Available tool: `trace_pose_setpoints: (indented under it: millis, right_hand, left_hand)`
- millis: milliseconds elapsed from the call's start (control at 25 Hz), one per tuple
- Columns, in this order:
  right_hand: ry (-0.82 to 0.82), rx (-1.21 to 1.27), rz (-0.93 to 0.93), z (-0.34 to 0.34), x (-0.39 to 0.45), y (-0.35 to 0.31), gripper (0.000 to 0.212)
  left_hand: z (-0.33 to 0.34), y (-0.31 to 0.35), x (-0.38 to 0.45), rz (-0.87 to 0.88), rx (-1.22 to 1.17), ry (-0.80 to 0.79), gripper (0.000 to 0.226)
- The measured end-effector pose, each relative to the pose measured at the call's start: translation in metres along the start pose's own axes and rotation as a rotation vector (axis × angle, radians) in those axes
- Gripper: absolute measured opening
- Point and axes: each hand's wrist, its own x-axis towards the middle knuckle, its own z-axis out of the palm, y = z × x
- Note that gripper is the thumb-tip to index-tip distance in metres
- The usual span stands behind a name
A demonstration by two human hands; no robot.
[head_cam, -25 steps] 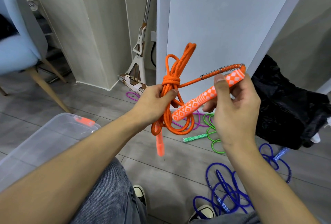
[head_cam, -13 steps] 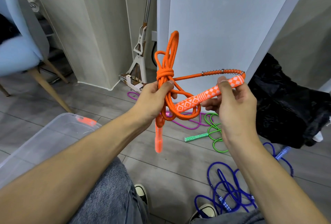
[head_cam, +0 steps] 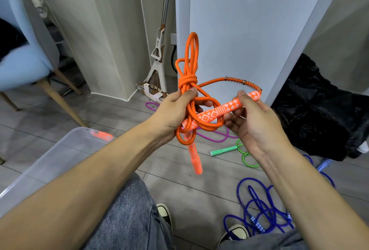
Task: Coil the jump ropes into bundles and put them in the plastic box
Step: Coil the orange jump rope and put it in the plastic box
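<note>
Bare forearms, no sleeves; grey-blue denim trousers (head_cam: 127, 219); dark canvas sneakers (head_cam: 235, 232) with cream toe caps, white soles.

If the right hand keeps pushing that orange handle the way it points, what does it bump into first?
Probably the left hand: the right hand aims the orange handle through the orange rope loops there, though depth is unclear.

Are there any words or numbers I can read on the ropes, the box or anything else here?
None can be read.
Orange handle: only white diamond and stripe patterns, no letters.
Green handle: pattern only, too small to tell more.
Box: clear plastic with an orange latch, no label showing.
Mop: small dark marks on its frame, too blurred to read.
</note>
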Motion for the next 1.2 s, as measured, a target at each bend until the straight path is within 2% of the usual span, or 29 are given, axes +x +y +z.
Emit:
trace_pose_setpoints:
  millis: [200, 400, 560, 720, 840, 920, 1040, 1200]
  right_hand:
    - [-0.081, -0.189, -0.227, 0.007, -0.010, 0.004, 0.015]
    - [0.098, -0.080, -0.124, -0.001, 0.001, 0.006, 0.018]
    - [0.200, -0.119, 0.057, -0.006, 0.010, 0.011, 0.029]
    - [0.162, -0.046, 0.233, -0.008, 0.015, 0.013, 0.029]
    - [0.085, -0.004, 0.261, -0.008, 0.014, 0.013, 0.029]
    - [0.044, -0.039, 0.158, -0.007, 0.012, 0.010, 0.030]
    - [-0.075, -0.299, -0.165, -0.007, 0.006, 0.003, 0.028]
    - [-0.118, -0.486, -0.498, -0.005, -0.005, -0.006, 0.023]
  left_hand:
    - [-0.003, 0.000, 0.002, -0.013, 0.021, 0.069, 0.021]
    - [-0.002, 0.002, 0.004, 0.007, -0.061, 0.080, 0.016]
    - [0.001, 0.007, 0.001, 0.038, -0.053, 0.060, 0.017]
    - [0.002, 0.011, -0.004, 0.048, -0.048, 0.042, 0.016]
    - [0.002, 0.012, -0.006, 0.042, -0.051, 0.007, 0.016]
    - [0.002, 0.011, -0.007, 0.011, -0.077, -0.023, 0.016]
    - [0.001, 0.008, -0.005, -0.015, -0.065, -0.053, 0.018]
    - [0.000, 0.003, 0.001, 0.013, 0.059, 0.033, 0.022]
